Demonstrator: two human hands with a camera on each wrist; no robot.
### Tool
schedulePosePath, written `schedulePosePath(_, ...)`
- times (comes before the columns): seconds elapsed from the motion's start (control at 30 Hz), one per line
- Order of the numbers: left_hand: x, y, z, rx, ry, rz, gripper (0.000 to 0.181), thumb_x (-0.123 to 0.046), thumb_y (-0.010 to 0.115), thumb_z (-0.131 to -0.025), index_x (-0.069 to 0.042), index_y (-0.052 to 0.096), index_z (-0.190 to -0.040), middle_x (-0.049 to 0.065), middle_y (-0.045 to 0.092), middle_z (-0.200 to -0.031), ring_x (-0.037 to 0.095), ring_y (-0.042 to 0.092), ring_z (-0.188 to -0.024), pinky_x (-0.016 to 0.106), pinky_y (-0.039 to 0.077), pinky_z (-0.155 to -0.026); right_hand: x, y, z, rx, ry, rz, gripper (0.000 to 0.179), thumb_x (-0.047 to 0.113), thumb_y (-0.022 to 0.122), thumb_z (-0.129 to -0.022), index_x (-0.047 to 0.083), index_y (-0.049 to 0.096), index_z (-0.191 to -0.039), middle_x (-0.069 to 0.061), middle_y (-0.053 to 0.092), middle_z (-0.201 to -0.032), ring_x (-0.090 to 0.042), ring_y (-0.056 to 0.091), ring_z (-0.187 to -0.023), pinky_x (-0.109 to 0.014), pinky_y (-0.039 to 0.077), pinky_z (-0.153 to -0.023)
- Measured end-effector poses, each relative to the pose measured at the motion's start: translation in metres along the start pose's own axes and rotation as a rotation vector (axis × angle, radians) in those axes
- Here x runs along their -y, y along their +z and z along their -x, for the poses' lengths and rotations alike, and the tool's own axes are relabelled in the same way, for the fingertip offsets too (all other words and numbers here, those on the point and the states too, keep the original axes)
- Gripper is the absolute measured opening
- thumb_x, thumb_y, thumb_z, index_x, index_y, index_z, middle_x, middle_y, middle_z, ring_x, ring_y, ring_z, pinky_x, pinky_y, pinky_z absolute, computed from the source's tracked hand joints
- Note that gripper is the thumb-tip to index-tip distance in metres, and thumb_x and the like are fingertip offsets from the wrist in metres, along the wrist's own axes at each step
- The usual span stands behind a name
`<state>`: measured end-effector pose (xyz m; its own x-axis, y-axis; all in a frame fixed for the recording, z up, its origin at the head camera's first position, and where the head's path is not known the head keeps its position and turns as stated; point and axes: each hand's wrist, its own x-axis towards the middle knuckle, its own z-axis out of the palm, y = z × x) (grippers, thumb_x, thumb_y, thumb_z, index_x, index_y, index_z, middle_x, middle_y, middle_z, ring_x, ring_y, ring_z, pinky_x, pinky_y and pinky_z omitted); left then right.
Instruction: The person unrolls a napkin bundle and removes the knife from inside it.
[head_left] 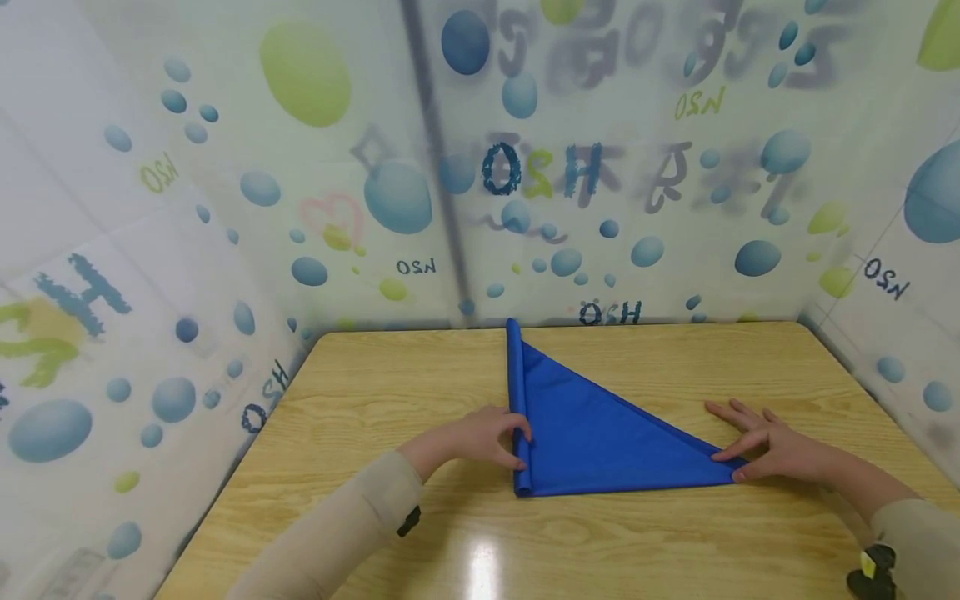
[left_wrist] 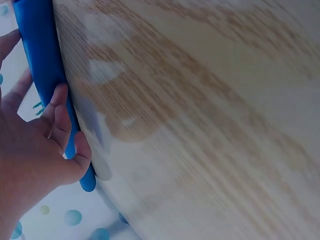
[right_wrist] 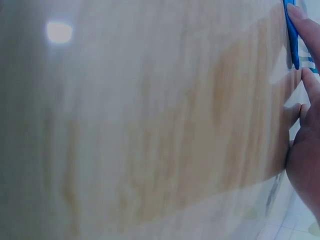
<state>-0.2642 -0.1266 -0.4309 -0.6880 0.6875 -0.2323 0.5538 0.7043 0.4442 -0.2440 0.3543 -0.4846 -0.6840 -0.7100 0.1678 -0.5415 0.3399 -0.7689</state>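
A blue cloth (head_left: 600,433), folded into a triangle, lies on the wooden table. Its left side is a narrow upright roll (head_left: 514,375) that runs from the table's back edge toward me. My left hand (head_left: 480,435) grips this roll near its front end, thumb and fingers curled about it. The left wrist view shows fingers of the left hand (left_wrist: 35,135) along the blue roll (left_wrist: 42,45). On the right, my right hand (head_left: 780,450) touches the cloth's pointed corner with thumb and index finger, other fingers spread over the table. The right wrist view has only a blue strip at its top right edge.
The wooden table (head_left: 360,392) has its back edge against a white wall (head_left: 630,50) printed with blue and green drops and letters. Similar walls flank the table at left and right. Light reflects off the tabletop near the front.
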Motion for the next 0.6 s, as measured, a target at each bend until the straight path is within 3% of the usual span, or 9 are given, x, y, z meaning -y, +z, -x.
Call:
schedulePosePath(0.2, 0.0023, 0.0003, 0.0035, 0.06, 0.032, -0.035, 0.036, -0.038, 0.071, -0.089, -0.031, 0.065, -0.124, 0.006, 0.051, -0.123, 0.017, 0.044, -0.108, 0.032, 0.04, -0.091, -0.0014, -0.0002, 0.0008, -0.006, 0.017, -0.025, 0.032, 0.004, 0.074, -0.083, 0.019, 0.076, -0.111, 0.029, 0.018, -0.153, 0.017, -0.01, -0.134, -0.072, -0.03, -0.084)
schedulePosePath(0.37, 0.0064, -0.0001, 0.0061, 0.086, 0.06, -0.045, 0.03, -0.032, 0.069, -0.09, -0.029, 0.069, -0.12, -0.004, 0.054, -0.11, 0.011, 0.045, -0.097, 0.027, 0.039, -0.085, -0.0013, 0.0007, 0.0006, -0.009, 0.021, -0.01, 0.031, 0.007, 0.074, -0.084, 0.021, 0.076, -0.112, 0.026, 0.017, -0.155, 0.017, -0.011, -0.134, -0.063, -0.034, -0.089)
schedulePosePath(0.5, 0.0096, 0.0008, 0.0084, 0.097, 0.087, 0.014, 0.026, -0.022, 0.071, -0.088, -0.024, 0.069, -0.114, -0.01, 0.055, -0.103, 0.008, 0.047, -0.091, 0.024, 0.041, -0.081, -0.0016, 0.0007, 0.0011, -0.005, 0.02, 0.012, 0.031, 0.009, 0.074, -0.084, 0.022, 0.076, -0.112, 0.026, 0.016, -0.155, 0.018, -0.012, -0.133, -0.067, -0.032, -0.088)
schedulePosePath(0.6, 0.0087, 0.0019, 0.0092, 0.098, 0.056, 0.053, 0.024, -0.02, 0.068, -0.088, -0.024, 0.068, -0.112, -0.01, 0.056, -0.098, 0.009, 0.049, -0.086, 0.024, 0.043, -0.076, -0.0018, 0.0, 0.0009, -0.007, 0.03, 0.019, 0.03, 0.009, 0.074, -0.084, 0.023, 0.076, -0.111, 0.028, 0.016, -0.153, 0.019, -0.011, -0.133, -0.074, -0.028, -0.084)
